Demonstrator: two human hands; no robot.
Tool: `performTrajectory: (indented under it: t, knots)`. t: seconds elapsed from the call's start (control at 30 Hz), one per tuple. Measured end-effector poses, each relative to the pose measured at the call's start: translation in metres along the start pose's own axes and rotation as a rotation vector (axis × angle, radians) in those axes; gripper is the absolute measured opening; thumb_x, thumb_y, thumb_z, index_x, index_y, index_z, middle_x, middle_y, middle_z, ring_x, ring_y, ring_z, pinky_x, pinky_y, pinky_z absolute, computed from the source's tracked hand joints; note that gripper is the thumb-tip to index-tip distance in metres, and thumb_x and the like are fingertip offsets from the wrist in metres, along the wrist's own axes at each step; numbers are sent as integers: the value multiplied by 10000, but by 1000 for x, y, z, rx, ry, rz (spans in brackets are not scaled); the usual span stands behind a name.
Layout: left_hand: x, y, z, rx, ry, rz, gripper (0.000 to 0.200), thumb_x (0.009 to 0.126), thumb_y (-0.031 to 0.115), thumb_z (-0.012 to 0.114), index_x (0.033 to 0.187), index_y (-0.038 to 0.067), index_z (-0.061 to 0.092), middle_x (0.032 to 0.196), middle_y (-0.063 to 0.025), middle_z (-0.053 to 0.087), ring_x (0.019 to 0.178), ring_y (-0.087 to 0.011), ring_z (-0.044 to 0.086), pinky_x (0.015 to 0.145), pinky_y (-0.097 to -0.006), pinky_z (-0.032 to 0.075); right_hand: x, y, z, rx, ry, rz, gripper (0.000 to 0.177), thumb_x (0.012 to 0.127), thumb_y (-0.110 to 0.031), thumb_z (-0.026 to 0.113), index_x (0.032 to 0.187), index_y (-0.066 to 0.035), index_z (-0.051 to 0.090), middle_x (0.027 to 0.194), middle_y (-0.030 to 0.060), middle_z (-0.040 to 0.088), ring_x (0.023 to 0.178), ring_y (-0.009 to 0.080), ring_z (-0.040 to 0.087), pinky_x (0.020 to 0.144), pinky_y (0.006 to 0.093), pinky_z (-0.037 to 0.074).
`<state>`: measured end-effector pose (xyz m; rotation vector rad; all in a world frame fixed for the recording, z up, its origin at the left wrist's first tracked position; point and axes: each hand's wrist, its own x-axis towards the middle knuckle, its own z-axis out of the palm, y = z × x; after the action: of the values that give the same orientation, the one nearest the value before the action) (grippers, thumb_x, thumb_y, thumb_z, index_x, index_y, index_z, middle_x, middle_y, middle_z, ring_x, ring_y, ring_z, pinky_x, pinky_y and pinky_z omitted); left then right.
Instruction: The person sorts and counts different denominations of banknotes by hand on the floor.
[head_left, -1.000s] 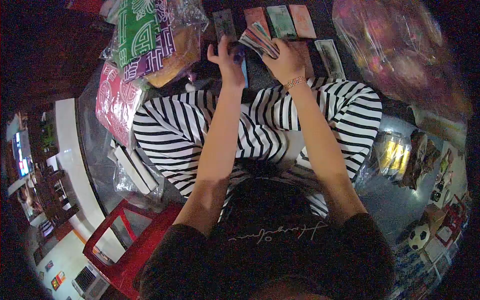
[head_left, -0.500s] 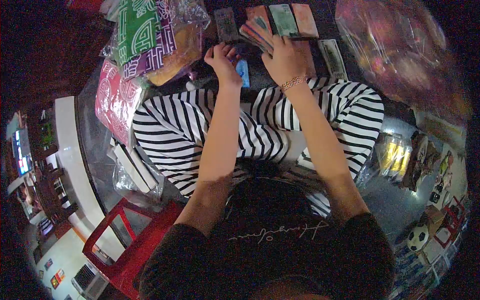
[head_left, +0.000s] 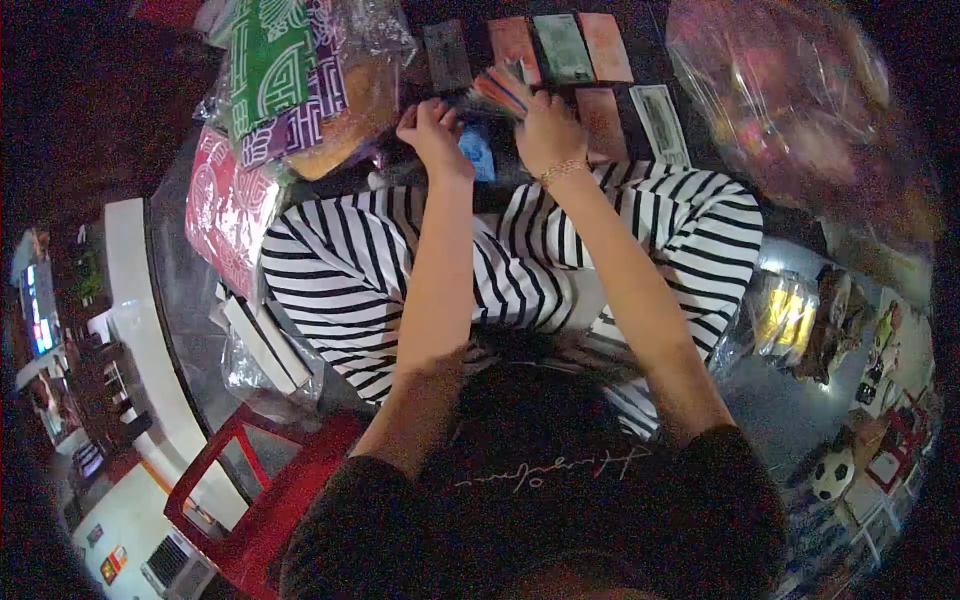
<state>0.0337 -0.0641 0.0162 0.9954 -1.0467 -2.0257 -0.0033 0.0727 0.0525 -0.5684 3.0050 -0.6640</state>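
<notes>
A fanned bundle of banknotes (head_left: 500, 90) is held in my right hand (head_left: 552, 132), its fingers wrapped round the near end. My left hand (head_left: 436, 132) hovers to the left with bent fingers, and whether it holds anything is too blurred to tell. Just right of that hand lies a blue banknote (head_left: 478, 153). Beyond the hands, a dark note (head_left: 446, 54), a reddish note (head_left: 514, 48), a green note (head_left: 563, 48) and an orange note (head_left: 605, 47) lie in a row. Nearer me are a brown note (head_left: 600, 122) and a pale note (head_left: 660, 126).
Plastic-wrapped green and purple patterned packages (head_left: 285, 80) stand at the left, above a pink package (head_left: 228, 200). A large clear plastic bag (head_left: 780, 90) is at the right. My striped legs (head_left: 340, 245) are crossed below the notes. A red chair (head_left: 275, 490) is at lower left.
The right hand and its bundle have shifted slightly left and down. My left hand has moved slightly left and down, and more of the blue note shows.
</notes>
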Motion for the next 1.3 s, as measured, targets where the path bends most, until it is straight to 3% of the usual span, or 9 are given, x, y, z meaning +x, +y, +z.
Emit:
performTrajectory:
  t: [0.17, 0.33, 0.47, 0.63, 0.73, 0.8, 0.9, 1.0, 1.3]
  knots:
    - [-15, 7, 7, -41, -275, -315, 395, 812, 381, 506, 1041, 70, 425, 891, -88, 570, 787, -159, 537, 711, -339, 411, 5, 6, -37, 328, -43, 15, 391, 704, -262, 652, 944, 20, 526, 931, 212, 593, 867, 366, 582, 756, 395, 470]
    - [-33, 20, 28, -56, -674, -594, 582, 862, 520, 451, 1133, 6, 487, 980, -70, 601, 898, -167, 563, 820, -307, 431, 15, 42, -17, 901, -272, 83, 620, 625, -455, 686, 988, 39, 592, 853, 135, 638, 794, 224, 620, 724, 309, 473]
    - [-43, 21, 27, -15, -698, -458, 459, 818, 270, 641, 1128, -21, 470, 992, -67, 583, 897, -140, 556, 802, -272, 444, 19, 53, -2, 1019, -392, 18, 631, 618, -456, 689, 1010, 29, 590, 931, 144, 624, 866, 221, 604, 759, 304, 463]
    - [-46, 15, 25, 110, -622, -413, 343, 843, 240, 604, 1098, 29, 517, 968, -51, 594, 859, -145, 581, 742, -288, 470, 20, 60, 14, 793, -306, 61, 601, 644, -376, 714, 1077, 12, 556, 1155, 154, 518, 1061, 220, 508, 876, 311, 406]
    - [-38, 9, 21, 127, -658, -381, 373, 816, 207, 642, 1098, 8, 503, 955, -64, 593, 843, -147, 580, 730, -280, 473, 12, 42, 4, 1117, -387, 4, 541, 748, -228, 690, 1163, 13, 441, 1057, 61, 560, 989, 132, 519, 827, 256, 424]
    - [-33, 5, 19, 126, -709, -412, 411, 798, 201, 667, 1100, -12, 487, 961, -75, 587, 861, -153, 573, 749, -278, 467, 11, 44, 8, 1039, -364, -2, 686, 698, -314, 704, 1202, 26, 387, 1100, 135, 533, 1033, 197, 510, 862, 287, 410]
    - [-26, -5, 15, 188, -614, -280, 418, 776, 202, 685, 1088, -4, 498, 937, -96, 603, 823, -166, 586, 723, -288, 472, 13, 47, 16, 870, -322, 38, 838, 669, -402, 710, 1258, 34, 304, 1148, 193, 507, 1061, 253, 506, 891, 318, 399]
    - [-35, 1, 14, 915, -377, 510, 460, 725, 221, 689, 1095, 38, 486, 815, -152, 638, 740, -287, 629, 630, -362, 471, 16, 48, 2, 863, -379, 186, 806, 707, -415, 702, 1288, 1, 329, 1144, 157, 525, 1072, 201, 488, 887, 255, 379]
    - [-69, 0, 20, 1341, -566, 655, 492, 732, 39, 549, 1184, 147, 388, 942, -168, 595, 872, -368, 577, 677, -461, 459, 19, 59, 18, 564, -558, 180, 699, 726, -412, 561, 1215, 66, 417, 1230, 244, 471, 1159, 340, 452, 966, 370, 346]
